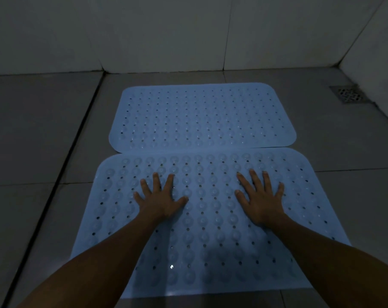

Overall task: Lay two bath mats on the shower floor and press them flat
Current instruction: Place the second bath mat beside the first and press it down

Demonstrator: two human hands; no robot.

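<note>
While both arms reach down over the near mat (210, 218), the left hand (160, 200) and the right hand (260, 200) lie flat on it with fingers spread straight, gripping nothing. These 2 pale blue mats lie on the grey shower floor (44, 130); the far mat (202, 116) sits just beyond the near mat, their long edges meeting. Right of the far mat, a floor drain (348, 94) sits by the wall.

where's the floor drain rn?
Head view, upper right: the drain sits in the floor by the right wall, right of the far mat and apart from it.
</note>
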